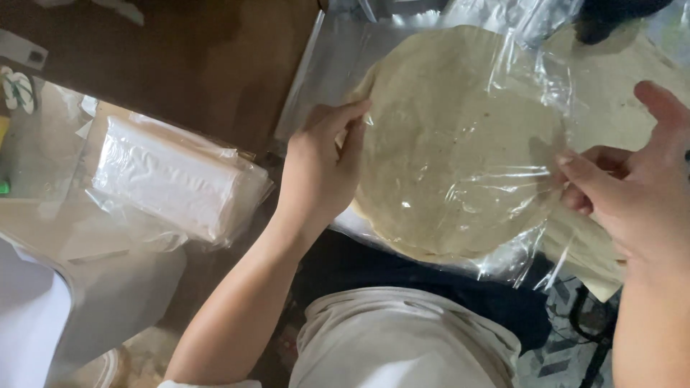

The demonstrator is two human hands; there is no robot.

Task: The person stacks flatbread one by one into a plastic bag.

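A round, pale flatbread (445, 136) lies inside a clear plastic bag (528, 86) over a shiny metal sheet (323, 65). My left hand (316, 172) grips the flatbread's left edge through the plastic, fingers curled over the rim. At the flatbread's right edge, my right hand (632, 179) pinches the clear plastic between thumb and fingers. More flat beige sheets (618, 79) lie beneath and to the right of it.
A wrapped stack of white sheets in clear plastic (172, 176) sits at the left on a pale surface. A dark brown tabletop (194, 50) fills the top left. My white clothing (402, 338) shows at the bottom. A dark object (611, 18) lies at the top right.
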